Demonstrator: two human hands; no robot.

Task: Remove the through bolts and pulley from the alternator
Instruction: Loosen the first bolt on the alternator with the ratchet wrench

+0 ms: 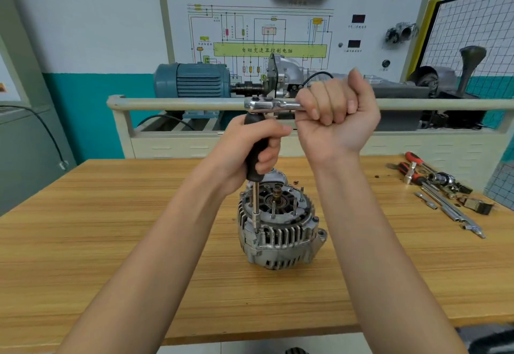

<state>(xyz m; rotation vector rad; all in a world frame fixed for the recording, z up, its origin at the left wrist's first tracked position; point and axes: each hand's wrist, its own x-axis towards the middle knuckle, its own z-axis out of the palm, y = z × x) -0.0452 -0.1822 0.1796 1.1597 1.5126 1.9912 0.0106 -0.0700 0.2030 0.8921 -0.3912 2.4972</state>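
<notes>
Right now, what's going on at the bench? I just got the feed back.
A person is working on the alternator, which stands on the wooden table. The left hand grips the black handle of a long driver held upright, its tip set at a through bolt on the near left edge of the housing. The right hand grips a ratchet fitted on top of the driver's handle. Loose tools lie on the table to the right. No pulley is visible from this angle.

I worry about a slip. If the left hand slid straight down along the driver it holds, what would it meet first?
Probably the alternator: the left hand holds the black driver handle upright, and the shaft below runs to the alternator's rim. Depth is unclear.
</notes>
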